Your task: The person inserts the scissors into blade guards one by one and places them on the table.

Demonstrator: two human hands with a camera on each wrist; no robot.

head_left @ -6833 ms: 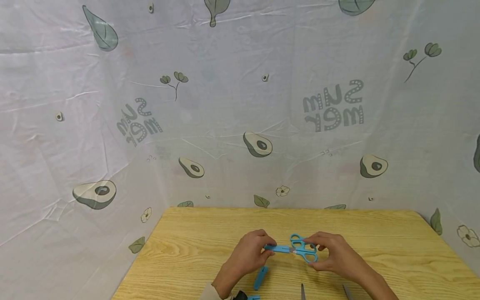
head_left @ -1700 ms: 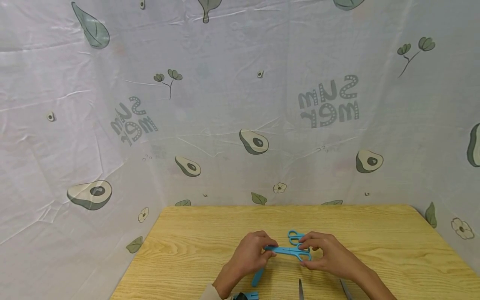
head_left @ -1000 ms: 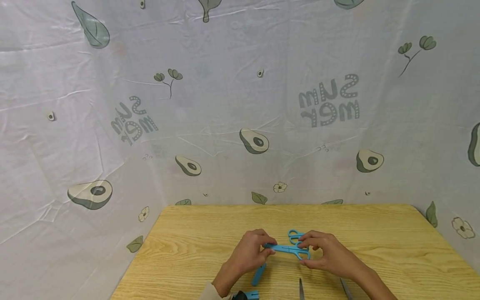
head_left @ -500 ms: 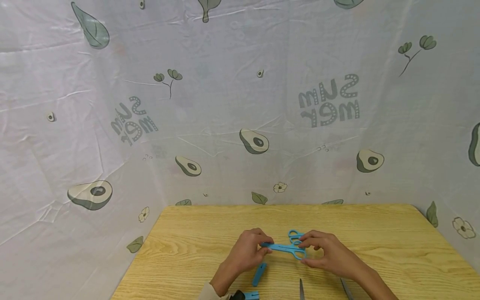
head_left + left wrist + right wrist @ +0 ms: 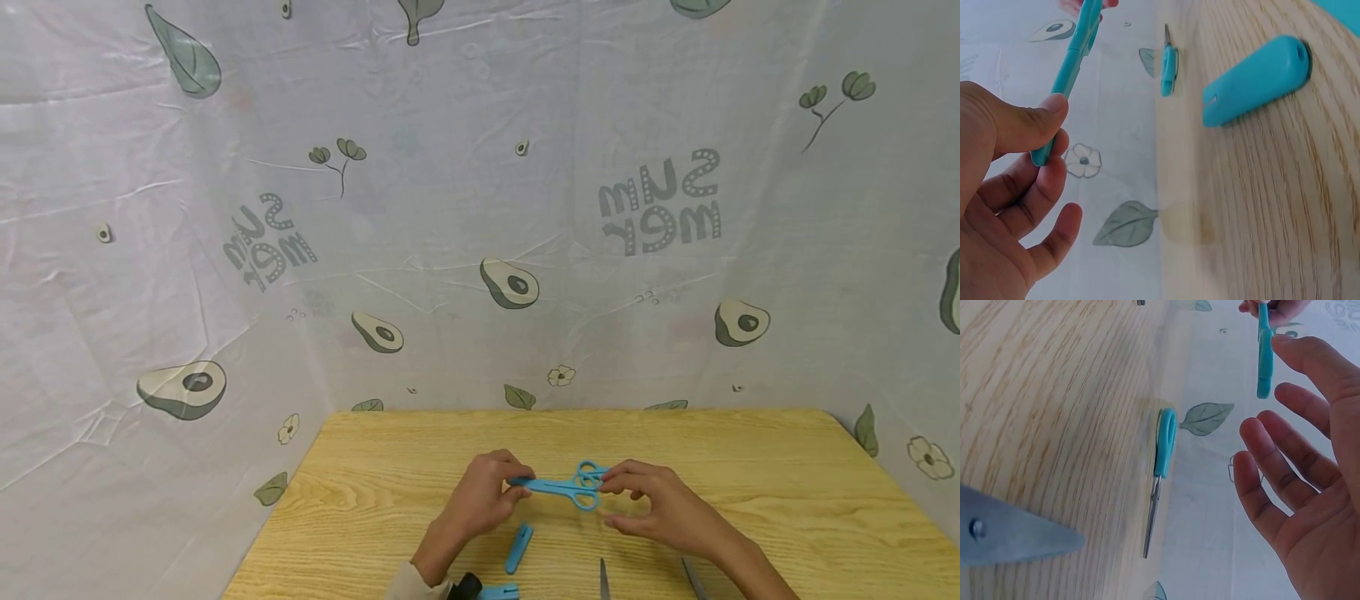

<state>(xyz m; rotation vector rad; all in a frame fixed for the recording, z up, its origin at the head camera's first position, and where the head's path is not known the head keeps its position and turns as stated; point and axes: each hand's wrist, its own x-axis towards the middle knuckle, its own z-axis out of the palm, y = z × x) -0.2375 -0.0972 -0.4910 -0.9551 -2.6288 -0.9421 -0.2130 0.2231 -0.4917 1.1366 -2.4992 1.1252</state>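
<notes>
Pinching cap (image 5: pixel 543 484) by its tip with my left hand (image 5: pixel 480 497); blue scissors (image 5: pixel 574 489) between hands, no steel showing now, drawn leftward. My right hand (image 5: pixel 658 505) has loosened, fingers apart beside them, touch unclear. Capping looks finished here; spare cap (image 5: pixel 519 548) lies nearer me than left hand.

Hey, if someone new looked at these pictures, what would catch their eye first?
Probably the pale cloth behind the table, printed with avocados and the word "summer" in reverse. Next, perhaps, the bright blue scissors, held above the wood by the left hand, with the right hand close by their handles. A loose blue cover also stands out, lying on the table nearer the person.
</notes>
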